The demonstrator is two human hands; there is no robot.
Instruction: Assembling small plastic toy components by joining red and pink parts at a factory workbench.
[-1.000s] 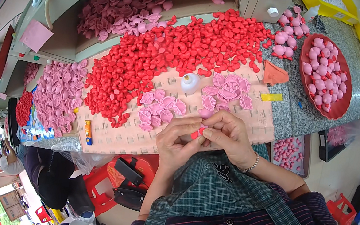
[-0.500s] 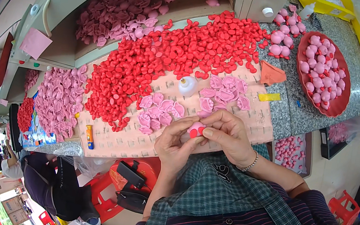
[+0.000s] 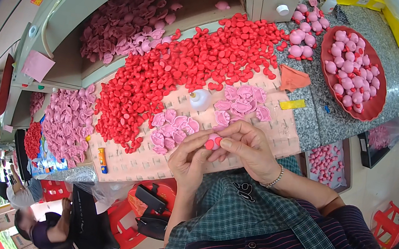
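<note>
Between my hands, above the near edge of the pink work mat (image 3: 142, 166), is a small rounded pink piece with red ovals on it (image 3: 215, 140). My left hand (image 3: 188, 160) pinches it from the left, fingers closed. Pressing a thumb against a red oval, my right hand (image 3: 252, 152) grips the same piece from the right. Just beyond them lie two clusters of thin pink shell-like pieces, one nearer my left hand (image 3: 173, 129) and one further right (image 3: 244, 101). A white squeeze bottle (image 3: 200, 100) stands between these clusters, close to a large heap of small red pieces (image 3: 189, 59).
A red scalloped tray (image 3: 378, 104) of finished pink-and-red pieces stands on the grey stone counter (image 3: 311, 117) at right. At left are a pink shell heap (image 3: 68, 121) and a yellow-orange tube (image 3: 102, 160). A grey cabinet (image 3: 78, 14) rises behind. Another person (image 3: 52, 232) sits lower left.
The view has shifted slightly. My hands still hold the pink-and-red piece, which is turned a little, with its red ovals now further apart. The person at lower left has changed posture.
</note>
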